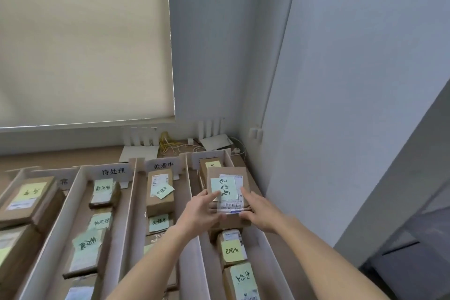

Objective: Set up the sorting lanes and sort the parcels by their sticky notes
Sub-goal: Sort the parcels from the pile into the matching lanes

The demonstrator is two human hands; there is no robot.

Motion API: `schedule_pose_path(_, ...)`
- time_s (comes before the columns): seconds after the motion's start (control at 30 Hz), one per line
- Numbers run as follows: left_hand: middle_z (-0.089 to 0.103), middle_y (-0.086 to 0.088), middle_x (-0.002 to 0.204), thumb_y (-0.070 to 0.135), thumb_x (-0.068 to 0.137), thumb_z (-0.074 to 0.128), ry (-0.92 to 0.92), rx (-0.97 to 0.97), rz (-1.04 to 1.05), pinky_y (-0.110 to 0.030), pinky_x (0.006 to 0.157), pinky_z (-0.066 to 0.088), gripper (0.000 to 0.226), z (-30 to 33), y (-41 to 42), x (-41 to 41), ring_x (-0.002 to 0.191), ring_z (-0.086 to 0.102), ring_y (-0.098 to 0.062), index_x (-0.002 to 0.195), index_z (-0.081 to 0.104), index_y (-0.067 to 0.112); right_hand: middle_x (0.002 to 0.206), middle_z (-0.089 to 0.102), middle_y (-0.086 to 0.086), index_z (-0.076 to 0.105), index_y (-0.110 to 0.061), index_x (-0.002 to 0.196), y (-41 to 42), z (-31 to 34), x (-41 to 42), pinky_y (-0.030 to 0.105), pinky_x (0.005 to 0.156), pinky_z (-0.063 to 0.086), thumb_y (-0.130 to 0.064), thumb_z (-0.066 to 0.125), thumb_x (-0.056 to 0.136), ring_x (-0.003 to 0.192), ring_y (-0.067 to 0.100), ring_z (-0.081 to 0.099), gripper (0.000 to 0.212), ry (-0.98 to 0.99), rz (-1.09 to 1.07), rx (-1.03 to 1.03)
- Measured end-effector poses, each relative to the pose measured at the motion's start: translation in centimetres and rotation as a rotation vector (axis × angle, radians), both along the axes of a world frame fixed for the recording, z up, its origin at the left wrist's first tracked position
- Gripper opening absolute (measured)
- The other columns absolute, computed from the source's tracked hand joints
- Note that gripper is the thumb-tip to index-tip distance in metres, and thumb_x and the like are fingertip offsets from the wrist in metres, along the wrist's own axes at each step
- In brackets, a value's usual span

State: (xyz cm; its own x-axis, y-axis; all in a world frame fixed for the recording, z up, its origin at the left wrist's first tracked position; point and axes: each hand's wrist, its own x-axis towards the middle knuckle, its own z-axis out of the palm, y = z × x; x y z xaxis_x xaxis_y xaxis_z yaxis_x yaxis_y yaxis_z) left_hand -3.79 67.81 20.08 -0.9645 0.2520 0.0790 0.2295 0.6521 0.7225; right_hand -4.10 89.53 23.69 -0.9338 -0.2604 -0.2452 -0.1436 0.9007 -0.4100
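Four white-walled sorting lanes (136, 192) of brown parcels run across a wooden table (60, 157). Over the rightmost lane, a cardboard parcel (227, 193) bearing a green sticky note (224, 188) is gripped at its near end by left hand (202, 212) and right hand (260, 212).

Drawn cream blind (85, 41), grey walls (341, 80)

brown cardboard parcels (160, 198) everywhere, sticky notes (224, 187) pale green or yellow with dark scribbles, white dividers (73, 204), cream blind (85, 39), tangle of yellow cables (168, 145), walls (341, 80) greyish-white
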Motion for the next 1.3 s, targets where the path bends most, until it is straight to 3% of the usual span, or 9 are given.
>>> schedule_pose_path(0.17, 0.05, 0.011, 0.137, 0.038, 0.082, 0.076, -0.061, -0.013, 0.041, -0.024, 0.1, 0.048, 0.072, -3.5, 1.7, -2.2, 0.118, 0.053, -0.006, 0.145, 0.046, 0.023, 0.154, 0.037, -0.001, 0.005, -0.03, 0.161, 1.6, -3.6, -3.4, 0.041, 0.114, 0.036, -0.034, 0.058, 0.101, 0.137, 0.021, 0.042, 0.081, -0.077, 0.036, -0.013)
schedule_pose_path(0.33, 0.046, 0.01, 0.137, 0.034, 0.085, 0.075, -0.194, 0.014, 0.098, -0.019, 0.094, 0.052, 0.073, -7.9, 3.3, -4.5, 0.119, 0.053, -0.006, 0.148, 0.041, 0.022, 0.159, 0.031, -0.006, 0.004, -0.031, 0.162, 3.3, -8.1, -7.2, 0.036, 0.117, 0.034, -0.034, 0.058, 0.101, 0.141, 0.017, 0.039, 0.081, -0.169, 0.071, -0.036)
schedule_pose_path(0.43, 0.04, 0.011, 0.143, 0.034, 0.085, 0.074, -0.245, -0.001, 0.119, -0.016, 0.101, 0.043, 0.075, -10.4, 4.3, -6.0, 0.128, 0.049, -0.009, 0.15, 0.039, 0.02, 0.158, 0.033, -0.007, 0.005, -0.03, 0.162, 4.1, -10.8, -9.3, 0.031, 0.115, 0.036, -0.031, 0.057, 0.101, 0.139, 0.014, 0.04, 0.08, -0.224, 0.098, -0.054)
schedule_pose_path(0.73, 0.043, 0.011, 0.143, 0.038, 0.083, 0.075, -0.305, -0.055, 0.177, -0.03, 0.102, 0.049, 0.077, -14.3, 5.2, -10.9, 0.128, 0.049, -0.011, 0.15, 0.038, 0.026, 0.156, 0.033, -0.006, 0.003, -0.031, 0.162, 4.6, -15.7, -15.0, 0.036, 0.114, 0.038, -0.033, 0.057, 0.101, 0.136, 0.015, 0.043, 0.082, -0.277, 0.147, -0.073)
schedule_pose_path(1.0, 0.036, 0.014, 0.145, 0.034, 0.086, 0.074, -0.322, -0.104, 0.21, -0.004, 0.094, 0.03, 0.075, -16.5, 4.7, -13.5, 0.133, 0.043, -0.01, 0.15, 0.036, 0.025, 0.159, 0.03, -0.004, 0.0, -0.031, 0.162, 4.0, -17.9, -18.3, 0.04, 0.115, 0.038, -0.035, 0.056, 0.101, 0.139, 0.019, 0.04, 0.083, -0.293, 0.2, -0.039)
schedule_pose_path(1.17, 0.031, 0.01, 0.152, 0.034, 0.087, 0.072, -0.326, -0.118, 0.219, -0.019, 0.105, 0.037, 0.076, -16.5, 4.8, -14.5, 0.136, 0.039, -0.011, 0.152, 0.033, 0.026, 0.163, 0.024, -0.004, -0.002, -0.035, 0.161, 3.7, -18.5, -19.2, 0.044, 0.115, 0.039, -0.035, 0.057, 0.1, 0.142, 0.02, 0.039, 0.084, -0.295, 0.191, -0.041)
schedule_pose_path(1.3, 0.032, 0.013, 0.15, 0.032, 0.086, 0.074, -0.337, -0.093, 0.232, -0.009, 0.1, 0.036, 0.077, -17.2, 4.9, -14.4, 0.131, 0.043, -0.007, 0.152, 0.035, 0.027, 0.158, 0.029, -0.004, 0.0, -0.032, 0.161, 3.8, -18.9, -19.5, 0.041, 0.111, 0.043, -0.033, 0.057, 0.101, 0.136, 0.019, 0.044, 0.083, -0.29, 0.193, -0.029)
